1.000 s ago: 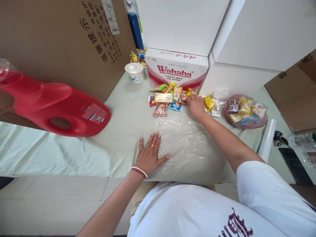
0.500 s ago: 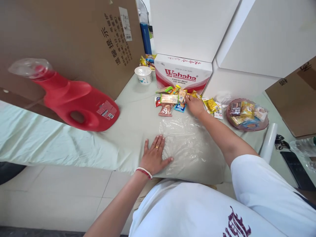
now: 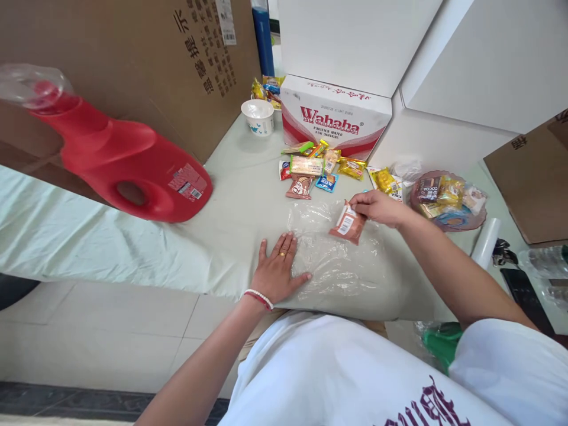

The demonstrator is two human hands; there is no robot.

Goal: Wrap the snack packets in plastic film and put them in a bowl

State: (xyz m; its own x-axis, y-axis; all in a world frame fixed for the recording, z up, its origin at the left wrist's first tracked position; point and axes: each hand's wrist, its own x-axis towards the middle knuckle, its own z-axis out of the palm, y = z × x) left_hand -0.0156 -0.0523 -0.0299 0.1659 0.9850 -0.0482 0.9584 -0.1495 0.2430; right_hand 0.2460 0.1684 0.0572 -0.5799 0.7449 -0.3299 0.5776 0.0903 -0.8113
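Observation:
My right hand point(image 3: 377, 208) pinches a brown snack packet point(image 3: 348, 225) by its upper corner, with a white barcode label facing up. The packet hangs over a clear plastic bag point(image 3: 341, 269) spread flat on the cloth-covered table point(image 3: 239, 207). On the bag's left edge lies my left hand point(image 3: 277, 269), palm down with fingers stretched out. Beyond the bag, several wrapped snacks sit in a loose group: a brown packet point(image 3: 299, 186), a blue packet point(image 3: 327, 182), a long pale wrapper point(image 3: 306, 166) and a yellow packet point(image 3: 352, 168).
A Wahaha carton point(image 3: 332, 121) stands behind the snacks, beside a white paper bowl point(image 3: 258, 118). At left is a large red jug point(image 3: 146, 171) before a cardboard box point(image 3: 133, 71). To the right are a bowl of snacks point(image 3: 477, 222), a white roll point(image 3: 486, 242) and a black phone point(image 3: 526, 299).
My right hand has come back from the snack group toward me and now holds a brown packet above the plastic bag. My left hand has stayed flat in place. The view has shifted slightly.

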